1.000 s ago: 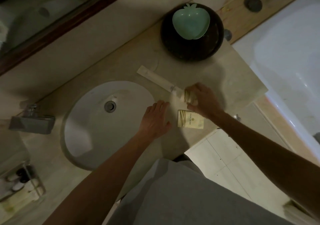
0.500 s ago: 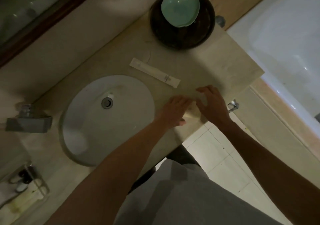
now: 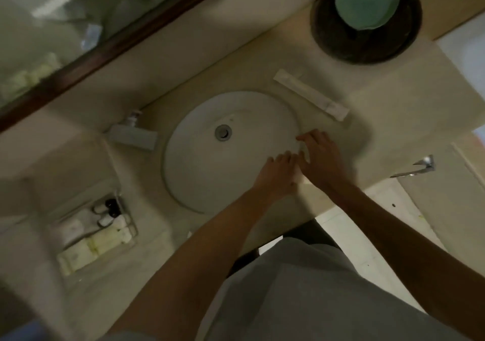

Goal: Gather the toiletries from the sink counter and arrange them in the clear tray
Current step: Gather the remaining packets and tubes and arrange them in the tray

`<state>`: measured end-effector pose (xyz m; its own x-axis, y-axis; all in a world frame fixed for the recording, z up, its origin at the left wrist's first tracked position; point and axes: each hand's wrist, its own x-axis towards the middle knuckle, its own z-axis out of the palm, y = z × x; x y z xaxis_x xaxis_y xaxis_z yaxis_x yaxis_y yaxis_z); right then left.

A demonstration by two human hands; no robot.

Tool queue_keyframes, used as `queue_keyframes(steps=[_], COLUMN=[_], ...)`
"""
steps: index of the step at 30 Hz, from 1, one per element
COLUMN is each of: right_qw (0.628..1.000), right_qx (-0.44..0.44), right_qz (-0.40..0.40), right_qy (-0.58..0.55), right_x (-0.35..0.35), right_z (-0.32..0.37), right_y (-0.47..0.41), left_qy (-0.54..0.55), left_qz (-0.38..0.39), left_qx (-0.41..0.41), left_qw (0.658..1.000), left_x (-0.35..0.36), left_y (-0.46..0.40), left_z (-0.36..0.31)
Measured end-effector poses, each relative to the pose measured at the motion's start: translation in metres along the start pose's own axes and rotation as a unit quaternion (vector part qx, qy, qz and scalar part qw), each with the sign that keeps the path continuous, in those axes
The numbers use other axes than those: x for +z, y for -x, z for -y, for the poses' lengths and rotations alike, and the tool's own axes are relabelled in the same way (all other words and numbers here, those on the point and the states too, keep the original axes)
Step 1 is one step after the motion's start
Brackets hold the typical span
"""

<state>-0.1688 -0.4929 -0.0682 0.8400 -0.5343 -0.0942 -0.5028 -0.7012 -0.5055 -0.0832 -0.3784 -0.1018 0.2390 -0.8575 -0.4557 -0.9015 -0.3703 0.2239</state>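
We see the beige worktop around the white sink, with the clear tray of small bottles at its left end and a long white sachet lying right of the basin. Our left hand and right hand meet at the sink's right rim, pressed on something pale; we cannot tell either grip

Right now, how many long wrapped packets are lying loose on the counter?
1. The long white packet lies diagonally on the counter between the sink basin and the dark round tray. Smaller packets may be hidden under the two hands.
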Motion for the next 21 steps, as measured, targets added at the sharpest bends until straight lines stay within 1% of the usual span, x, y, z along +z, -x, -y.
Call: queue_keyframes(steps=[3, 6, 10, 13, 15, 17, 19, 21], right_qw=[0.997, 0.989, 0.978, 0.966, 0.961, 0.957, 0.951, 0.946], right_qx=[-0.057, -0.118, -0.182, -0.220, -0.233, -0.241, -0.252, -0.257], right_qz=[0.048, 0.077, 0.102, 0.131, 0.147, 0.157, 0.169, 0.183], right_qy=[0.029, 0.040, 0.025, 0.033, 0.036, 0.042, 0.055, 0.070], right_x=[0.039, 0.074, 0.115, 0.140, 0.153, 0.162, 0.171, 0.177], right_z=[0.072, 0.146, 0.238, 0.285, 0.304, 0.315, 0.321, 0.322], right_y=[-0.002, 0.005, 0.024, 0.040, 0.050, 0.059, 0.066, 0.072], left_qy=[0.023, 0.052, 0.104, 0.116, 0.116, 0.132, 0.134, 0.123], left_qz=[-0.046, -0.061, -0.082, -0.100, -0.083, -0.048, -0.030, -0.036], left_qx=[-0.059, -0.138, -0.238, -0.295, -0.306, -0.306, -0.289, -0.256], left_qw=[0.997, 0.987, 0.962, 0.943, 0.941, 0.942, 0.948, 0.958], left_x=[0.001, 0.002, 0.012, 0.026, 0.038, 0.051, 0.062, 0.073], left_y=[0.071, 0.150, 0.259, 0.333, 0.369, 0.390, 0.402, 0.407], left_z=[0.066, 0.128, 0.211, 0.269, 0.299, 0.320, 0.330, 0.334])
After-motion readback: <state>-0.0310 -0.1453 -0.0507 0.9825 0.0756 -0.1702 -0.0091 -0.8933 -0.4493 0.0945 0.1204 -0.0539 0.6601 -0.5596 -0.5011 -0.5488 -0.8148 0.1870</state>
